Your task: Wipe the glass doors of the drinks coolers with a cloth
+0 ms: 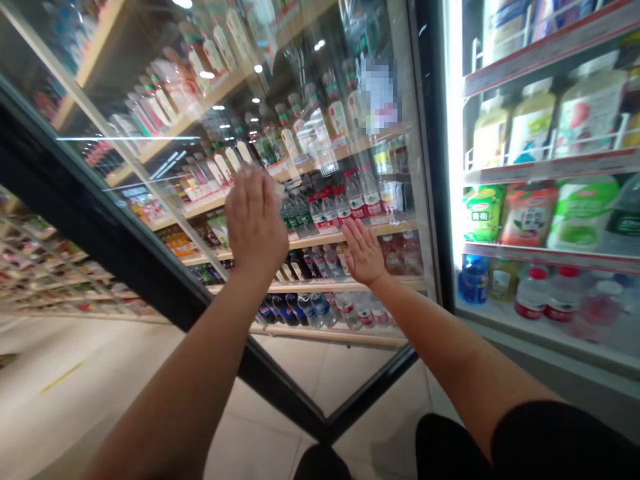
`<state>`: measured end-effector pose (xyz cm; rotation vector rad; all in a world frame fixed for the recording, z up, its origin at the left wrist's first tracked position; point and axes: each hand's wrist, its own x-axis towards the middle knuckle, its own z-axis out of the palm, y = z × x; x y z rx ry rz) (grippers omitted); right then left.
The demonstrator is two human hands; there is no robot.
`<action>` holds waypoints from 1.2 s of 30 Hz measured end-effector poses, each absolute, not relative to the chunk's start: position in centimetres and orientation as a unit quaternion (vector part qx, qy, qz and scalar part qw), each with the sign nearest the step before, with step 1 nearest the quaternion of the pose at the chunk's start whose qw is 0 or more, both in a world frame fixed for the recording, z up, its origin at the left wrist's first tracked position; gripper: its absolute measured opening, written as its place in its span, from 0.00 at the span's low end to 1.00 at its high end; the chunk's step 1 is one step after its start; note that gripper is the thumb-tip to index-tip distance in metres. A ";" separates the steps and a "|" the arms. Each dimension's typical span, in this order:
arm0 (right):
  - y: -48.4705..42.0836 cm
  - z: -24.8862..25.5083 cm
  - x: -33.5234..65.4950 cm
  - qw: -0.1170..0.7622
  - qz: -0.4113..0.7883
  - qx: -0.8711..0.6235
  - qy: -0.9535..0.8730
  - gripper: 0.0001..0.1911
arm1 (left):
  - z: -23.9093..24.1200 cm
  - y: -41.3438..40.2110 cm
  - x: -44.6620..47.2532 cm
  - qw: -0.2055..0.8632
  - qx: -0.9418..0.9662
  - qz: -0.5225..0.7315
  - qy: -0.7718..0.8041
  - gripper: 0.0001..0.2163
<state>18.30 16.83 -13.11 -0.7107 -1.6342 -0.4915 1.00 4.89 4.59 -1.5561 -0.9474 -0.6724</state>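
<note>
A glass cooler door (320, 87) with a black frame stands swung open in front of me. My left hand (255, 220) lies flat against the glass near its middle, fingers stretched upward. My right hand (363, 253) presses flat on the glass a little lower and to the right, fingers spread. Neither hand holds anything. Through and in the glass I see shelves of bottled drinks (340, 203).
To the right the lit cooler (545, 167) is open, with shelves of juice cartons and bottles (530, 213) and water bottles (530, 293) at the bottom. Store shelving (50, 267) runs along the left. The tiled floor (100, 380) lies below the door.
</note>
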 end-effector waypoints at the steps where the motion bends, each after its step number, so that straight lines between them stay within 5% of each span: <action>1: 16.8 -13.1 18.3 0.605 -0.217 -0.305 -0.703 0.30 | 2.8 5.1 1.4 0.566 -0.670 -0.270 -0.397 0.28; 6: 16.7 -13.0 18.4 0.599 -0.218 -0.306 -0.708 0.30 | -4.3 4.3 2.0 0.518 -0.789 -0.107 -0.311 0.30; 13: 16.7 -13.2 18.6 0.604 -0.198 -0.301 -0.711 0.29 | 1.7 3.0 0.4 0.552 -0.685 -0.235 -0.413 0.31; 21: 10.3 -7.0 15.6 0.713 -0.108 -0.203 -0.662 0.31 | 0.9 3.1 -0.2 0.516 -0.723 -0.274 -0.369 0.30; 26: 6.8 -2.4 11.2 0.627 -0.076 -0.117 -0.766 0.30 | 1.0 2.8 -1.8 0.460 -0.728 -0.369 -0.349 0.30; 31: 8.4 -7.3 11.5 0.569 -0.113 -0.162 -0.798 0.29 | 0.9 0.8 -2.3 0.471 -0.705 -0.404 -0.342 0.27; 36: 13.3 -11.8 17.6 0.602 -0.159 -0.137 -0.770 0.30 | -0.1 0.5 -1.4 0.511 -0.687 -0.281 -0.434 0.31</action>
